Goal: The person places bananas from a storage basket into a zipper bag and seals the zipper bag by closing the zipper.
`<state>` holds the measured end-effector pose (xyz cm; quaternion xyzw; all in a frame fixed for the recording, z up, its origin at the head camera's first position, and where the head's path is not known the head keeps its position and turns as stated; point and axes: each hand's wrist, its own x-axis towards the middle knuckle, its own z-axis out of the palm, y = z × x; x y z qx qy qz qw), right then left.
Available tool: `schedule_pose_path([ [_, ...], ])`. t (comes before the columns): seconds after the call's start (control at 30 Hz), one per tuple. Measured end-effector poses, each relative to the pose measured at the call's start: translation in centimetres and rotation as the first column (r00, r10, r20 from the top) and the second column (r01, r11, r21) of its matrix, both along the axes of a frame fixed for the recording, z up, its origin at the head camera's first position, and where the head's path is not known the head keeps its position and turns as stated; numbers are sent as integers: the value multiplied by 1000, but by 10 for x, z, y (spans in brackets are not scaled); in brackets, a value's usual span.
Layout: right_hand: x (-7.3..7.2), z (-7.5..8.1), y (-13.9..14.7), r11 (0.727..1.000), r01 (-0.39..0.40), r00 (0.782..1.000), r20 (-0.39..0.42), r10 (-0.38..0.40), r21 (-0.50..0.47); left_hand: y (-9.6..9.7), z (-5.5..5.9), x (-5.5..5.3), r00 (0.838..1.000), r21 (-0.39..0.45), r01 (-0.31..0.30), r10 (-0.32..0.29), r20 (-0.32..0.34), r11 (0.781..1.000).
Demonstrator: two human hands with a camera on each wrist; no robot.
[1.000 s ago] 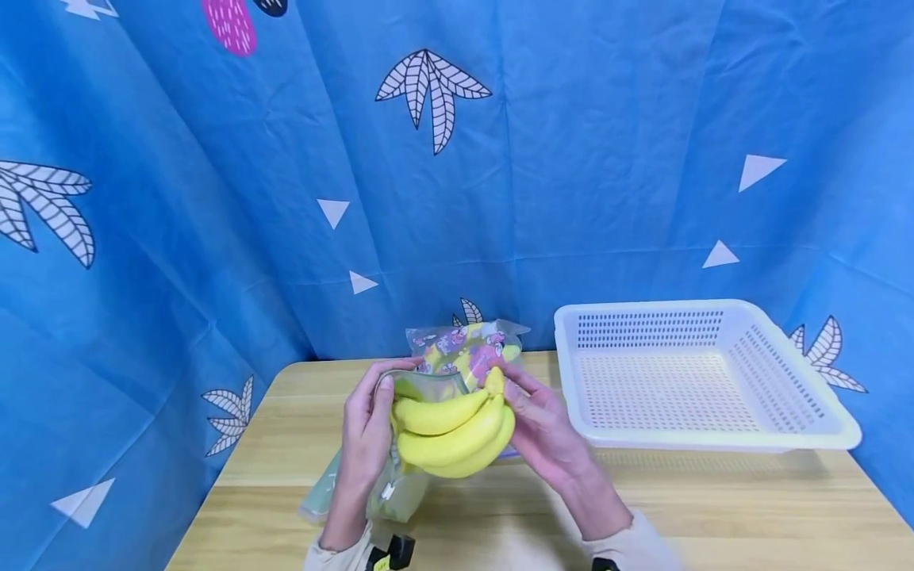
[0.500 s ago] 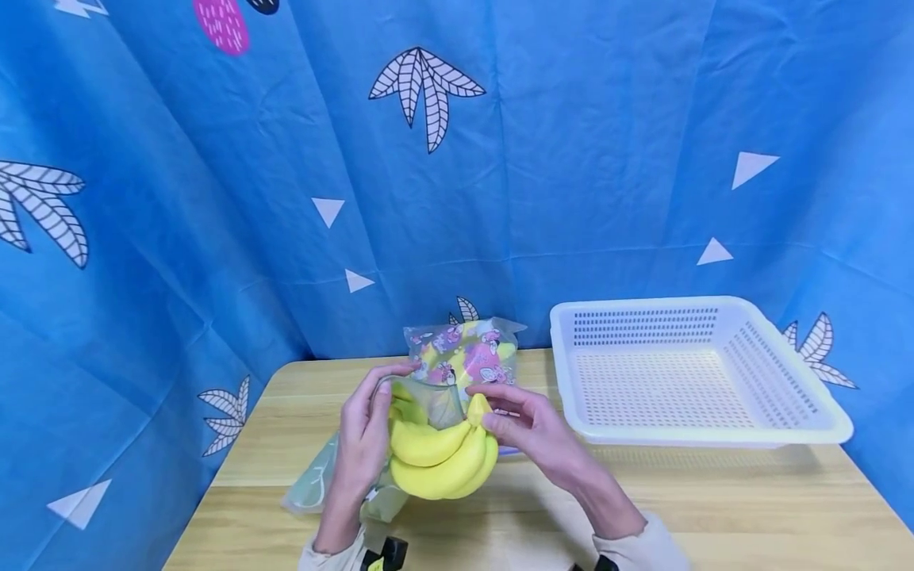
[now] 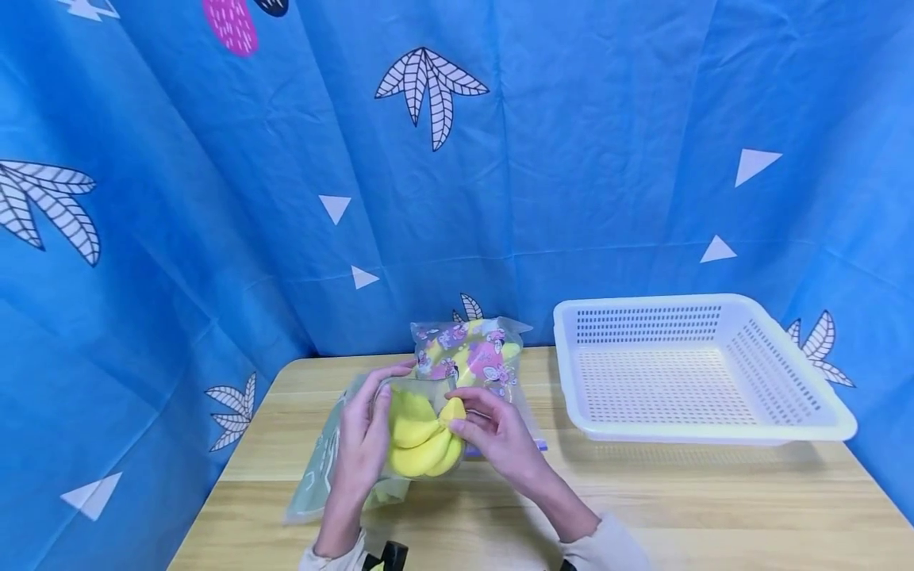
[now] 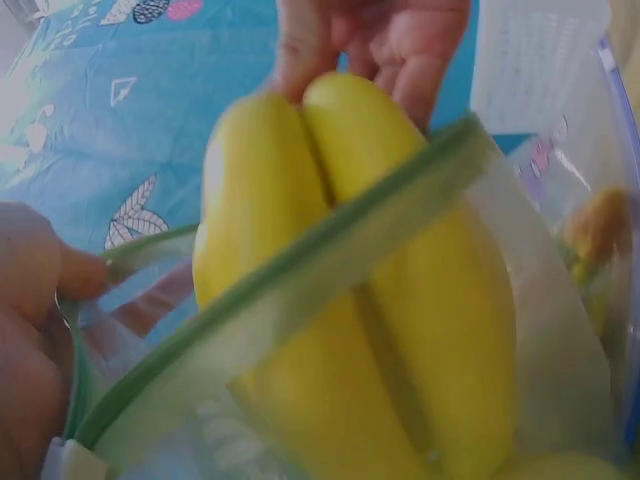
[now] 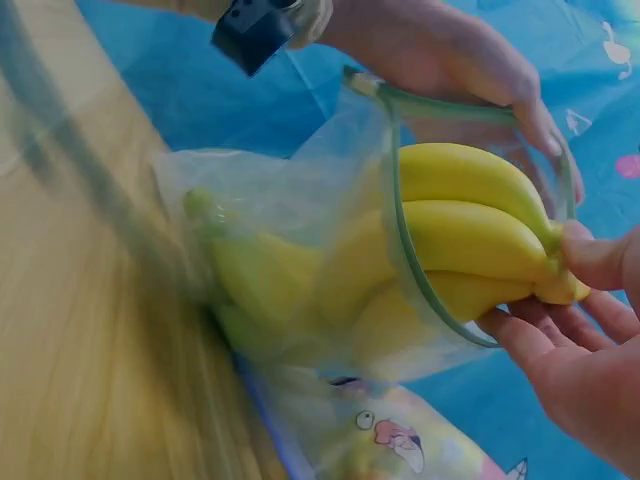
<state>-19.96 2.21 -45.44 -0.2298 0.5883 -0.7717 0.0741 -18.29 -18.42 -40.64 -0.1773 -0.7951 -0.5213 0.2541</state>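
My left hand (image 3: 366, 432) grips the rim of a clear zip bag (image 5: 414, 255) with a green edge, its thumb outside and fingers at the opening. My right hand (image 3: 500, 434) pinches a bunch of yellow bananas (image 3: 421, 456) by the stem. In the right wrist view the bunch lies mostly inside the bag, stem end at the mouth. More yellow fruit (image 5: 260, 285) shows blurred through the plastic deeper in. The left wrist view shows two bananas (image 4: 260, 200) crossing the green rim, with the right hand's fingers (image 4: 415, 75) beyond them.
Behind the hands lies a printed clear bag (image 3: 471, 361) with yellow contents and a purple edge. A white perforated basket (image 3: 660, 388) stands on the right of the wooden table (image 3: 714, 507). A blue patterned curtain (image 3: 593, 159) hangs at the back and sides.
My right hand has moved left with the bananas, and the bunch has gone deeper into the green-edged bag. My left hand stays at the bag's rim.
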Motion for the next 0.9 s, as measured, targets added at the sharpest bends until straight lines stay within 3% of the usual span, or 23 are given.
schedule_pose_path([
  [0.2,3,1,3,989,59,996,-75,-49,135,-12,-5,-3,998,-207,-65,67,3,976],
  [0.4,2,-6,-2,997,17,990,-144,-6,75,-20,-9,-4,997,-293,-42,58,46,955],
  [0.53,4,-9,-7,996,22,990,-138,-11,83,-20,-13,-4,995,-295,-31,57,79,955],
  [0.73,10,-7,-19,975,123,984,-150,-96,186,-21,-14,-4,991,-227,-15,44,123,974],
  [0.9,12,-18,-41,980,126,981,-165,-100,156,-22,-12,-4,990,-207,-16,44,130,978],
])
